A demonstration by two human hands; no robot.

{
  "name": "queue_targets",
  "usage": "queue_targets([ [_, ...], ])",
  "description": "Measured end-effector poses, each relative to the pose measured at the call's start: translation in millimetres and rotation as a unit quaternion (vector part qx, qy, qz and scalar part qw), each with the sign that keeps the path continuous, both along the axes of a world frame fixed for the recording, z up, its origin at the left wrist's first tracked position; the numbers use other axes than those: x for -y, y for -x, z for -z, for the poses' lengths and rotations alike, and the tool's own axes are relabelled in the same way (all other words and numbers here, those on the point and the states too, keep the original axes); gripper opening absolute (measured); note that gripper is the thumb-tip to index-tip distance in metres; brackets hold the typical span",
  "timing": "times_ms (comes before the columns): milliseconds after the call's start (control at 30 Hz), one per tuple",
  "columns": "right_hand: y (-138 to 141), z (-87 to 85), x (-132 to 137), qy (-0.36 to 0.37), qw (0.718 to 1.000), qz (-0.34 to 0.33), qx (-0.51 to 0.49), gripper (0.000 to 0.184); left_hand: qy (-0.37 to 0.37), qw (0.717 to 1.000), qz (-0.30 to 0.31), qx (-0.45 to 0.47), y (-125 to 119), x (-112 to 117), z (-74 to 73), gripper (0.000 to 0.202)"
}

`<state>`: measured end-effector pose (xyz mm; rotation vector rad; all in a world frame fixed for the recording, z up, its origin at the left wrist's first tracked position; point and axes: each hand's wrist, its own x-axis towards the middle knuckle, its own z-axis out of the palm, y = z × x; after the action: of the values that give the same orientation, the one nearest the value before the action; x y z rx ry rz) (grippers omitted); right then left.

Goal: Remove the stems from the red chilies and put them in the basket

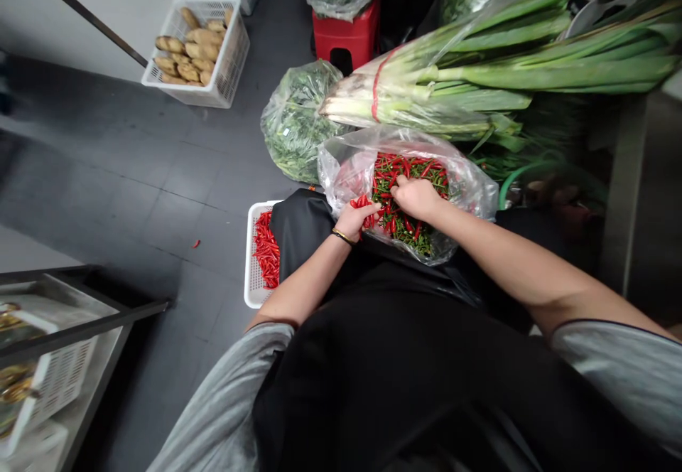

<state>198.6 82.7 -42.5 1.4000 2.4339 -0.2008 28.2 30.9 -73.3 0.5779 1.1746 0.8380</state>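
Observation:
On my lap lies an open clear plastic bag [472, 184] filled with red chili peppers [408, 227] on green stems. My left hand [356, 220], at the bag's left side, is closed around several red chilies [369, 210]. Inside the bag, my right hand [416, 196] reaches into the peppers with its fingers bent together; what they pinch is hidden. Beside my left knee a white basket [249, 259] on the floor holds loose red chilies [266, 248], partly covered by my dark-clad leg.
Long leeks [415, 88] tied with a red band lie beyond the bag, next to bagged greens [301, 120]. Farther off are a red stool [349, 31] and a white crate [229, 74] of potatoes. A metal shelf [101, 323] stands at left; one chili [196, 244] lies on the floor.

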Motion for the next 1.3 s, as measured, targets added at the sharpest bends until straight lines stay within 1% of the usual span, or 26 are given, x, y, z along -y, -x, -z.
queue_targets([
  [33,0.2,1.9,0.9,0.008,1.0,0.012,0.006,0.035,0.004,1.0,0.001,0.0,-0.1,0.6,0.5,0.031],
  [100,-2.0,1.4,8.3,0.009,0.998,0.06,-0.014,0.036,0.01,1.0,0.006,0.004,-2.3,1.9,1.5,0.032],
  [167,-3.6,-2.9,22.6,0.004,0.992,0.107,-0.067,0.035,0.005,1.0,0.013,0.016,-6.6,3.2,2.5,0.033],
  [200,-3.4,-5.3,31.3,0.008,0.988,0.119,-0.097,0.035,-0.001,1.0,0.014,0.026,-9.1,3.7,2.8,0.033],
  [267,-1.9,-8.8,48.3,0.029,0.981,0.116,-0.15,0.033,-0.02,0.999,0.014,0.047,-13.2,4.1,3.2,0.033],
  [333,-2.3,-9.6,59.3,0.068,0.97,0.104,-0.21,0.032,-0.038,0.998,0.023,0.052,-14.6,4.1,2.6,0.035],
  [400,-7.4,-8.4,61.5,0.117,0.944,0.113,-0.288,0.036,-0.055,0.996,0.059,0.027,-13.1,4.4,0.4,0.037],
  [500,-20.4,-5.9,54.6,0.206,0.886,0.142,-0.39,0.049,-0.097,0.982,0.159,-0.021,-8.5,6.6,-6.8,0.035],
  [533,-24.2,-5.4,52.2,0.244,0.867,0.145,-0.409,0.051,-0.11,0.975,0.192,-0.026,-7.1,7.8,-9.8,0.034],
  [600,-28.3,-5.6,50.0,0.325,0.829,0.14,-0.433,0.052,-0.118,0.964,0.239,-0.012,-5.1,10.5,-15.7,0.034],
  [633,-28.4,-6.5,50.4,0.352,0.816,0.133,-0.439,0.051,-0.116,0.96,0.254,0.003,-4.6,11.7,-17.9,0.034],
  [667,-27.4,-8.0,51.9,0.354,0.816,0.122,-0.441,0.05,-0.111,0.958,0.266,0.019,-4.7,12.9,-19.4,0.035],
  [700,-25.5,-10.2,54.1,0.327,0.831,0.107,-0.438,0.049,-0.104,0.956,0.271,0.036,-5.2,14.0,-20.1,0.036],
  [733,-23.2,-12.9,56.8,0.272,0.858,0.09,-0.427,0.048,-0.093,0.957,0.268,0.051,-6.2,14.9,-20.1,0.037],
  [800,-19.1,-19.1,61.9,0.117,0.918,0.058,-0.374,0.046,-0.059,0.967,0.236,0.08,-9.3,16.4,-18.4,0.038],
  [833,-18.1,-21.9,63.2,0.046,0.94,0.046,-0.335,0.045,-0.036,0.972,0.21,0.095,-11.1,16.9,-17.3,0.037],
  [867,-18.3,-24.0,62.9,-0.007,0.955,0.04,-0.292,0.045,-0.01,0.976,0.186,0.11,-12.6,17.2,-16.2,0.037],
  [900,-19.7,-25.2,60.7,-0.04,0.966,0.039,-0.252,0.044,0.013,0.979,0.165,0.122,-13.6,17.1,-15.2,0.035],
  [967,-24.7,-24.1,49.3,-0.069,0.979,0.05,-0.185,0.041,0.048,0.98,0.135,0.137,-13.9,15.8,-13.6,0.031],
  [1033,-29.7,-18.6,29.8,-0.078,0.986,0.071,-0.131,0.042,0.068,0.98,0.13,0.137,-11.8,13.1,-12.2,0.026],
  [1100,-31.4,-10.0,6.8,-0.066,0.992,0.08,-0.077,0.044,0.07,0.98,0.132,0.133,-8.8,9.8,-10.9,0.024],
  [1167,-29.6,-1.0,-13.6,-0.039,0.996,0.067,-0.03,0.042,0.064,0.981,0.125,0.133,-6.3,7.0,-9.9,0.024],
  [1233,-27.4,5.9,-26.6,-0.014,0.999,0.048,-0.005,0.039,0.052,0.985,0.101,0.133,-4.9,5.0,-9.7,0.026],
  [1300,-28.2,9.1,-31.0,-0.002,0.999,0.033,-0.003,0.037,0.037,0.989,0.074,0.123,-4.2,3.8,-10.1,0.028],
])
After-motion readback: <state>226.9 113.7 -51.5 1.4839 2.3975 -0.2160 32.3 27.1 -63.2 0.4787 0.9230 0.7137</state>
